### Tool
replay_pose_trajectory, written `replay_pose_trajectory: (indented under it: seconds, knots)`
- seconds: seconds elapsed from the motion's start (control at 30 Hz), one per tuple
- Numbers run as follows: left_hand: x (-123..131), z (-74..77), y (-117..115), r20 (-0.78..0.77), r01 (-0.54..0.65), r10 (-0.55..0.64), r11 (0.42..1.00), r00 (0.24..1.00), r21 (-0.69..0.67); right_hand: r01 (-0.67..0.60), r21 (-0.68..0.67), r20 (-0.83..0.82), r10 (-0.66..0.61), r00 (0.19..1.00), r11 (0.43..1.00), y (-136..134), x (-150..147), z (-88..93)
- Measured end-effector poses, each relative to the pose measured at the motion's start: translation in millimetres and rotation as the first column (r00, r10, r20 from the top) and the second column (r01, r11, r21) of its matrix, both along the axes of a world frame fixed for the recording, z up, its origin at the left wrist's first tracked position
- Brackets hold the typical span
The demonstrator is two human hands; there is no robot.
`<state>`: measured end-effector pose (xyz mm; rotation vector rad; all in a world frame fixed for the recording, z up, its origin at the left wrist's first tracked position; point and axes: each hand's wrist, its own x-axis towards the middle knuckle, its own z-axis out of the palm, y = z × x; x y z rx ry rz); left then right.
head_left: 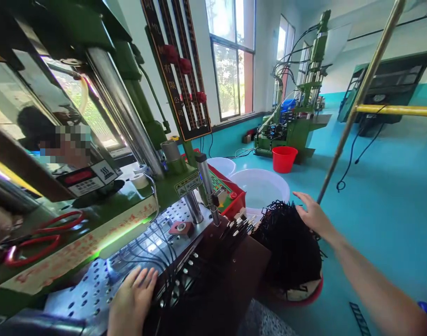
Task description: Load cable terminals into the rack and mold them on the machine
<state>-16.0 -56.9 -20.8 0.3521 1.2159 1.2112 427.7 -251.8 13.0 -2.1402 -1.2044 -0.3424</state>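
My left hand point(133, 298) lies flat with fingers stretched out on the perforated metal plate point(94, 284) of a green moulding machine point(129, 186), beside a row of black cables point(164, 252) laid in a fixture. My right hand point(313, 214) reaches out to the right, fingers spread, resting on top of a heap of black cables point(290, 247) piled in a red basin point(304, 294) on the floor. Neither hand grips anything.
Red-handled scissors point(38, 238) lie on the machine's left ledge. A red control box point(227, 193) sits behind the plate. White basins point(260, 186) and a red bucket point(284, 158) stand on the teal floor. A brass-coloured pole point(356, 102) slants at right. Another green machine point(297, 116) stands by the windows.
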Motion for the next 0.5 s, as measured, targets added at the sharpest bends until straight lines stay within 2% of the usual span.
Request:
replay_pose_trajectory:
  seconds: [0.07,0.13,0.17,0.23,0.3,0.33,0.4,0.5]
  knots:
    - [13,3.9,5,0.106,0.065,-0.058,0.996,0.993,-0.063,-0.128,0.082,-0.143,0.139,0.98,0.988,12,-15,18.9]
    - [23,7.1,5,0.223,0.167,-0.155,0.985,0.962,-0.036,-0.335,0.115,-0.295,0.355,0.887,0.935,36,-44,36.2]
    - [28,8.1,4,0.27,0.223,-0.217,0.975,0.938,0.007,-0.46,0.103,-0.343,0.465,0.816,0.882,51,-63,41.7]
    - [33,8.7,1,0.332,0.316,-0.333,0.943,0.883,0.104,-0.714,0.033,-0.376,0.67,0.64,0.7,91,-108,44.3]
    - [35,7.8,-1,0.36,0.35,-0.39,0.921,0.848,0.171,-0.847,-0.067,-0.345,0.784,0.516,0.528,136,-158,37.0]
    - [36,7.1,-2,0.369,0.345,-0.391,0.92,0.843,0.187,-0.862,-0.112,-0.31,0.807,0.504,0.495,160,-183,31.4]
    - [36,5.9,-2,0.382,0.321,-0.375,0.926,0.845,0.198,-0.855,-0.142,-0.272,0.811,0.518,0.499,207,-228,21.0]
    - [36,5.9,-2,0.381,0.284,-0.349,0.934,0.856,0.218,-0.804,-0.146,-0.249,0.766,0.593,0.576,267,-272,14.9]
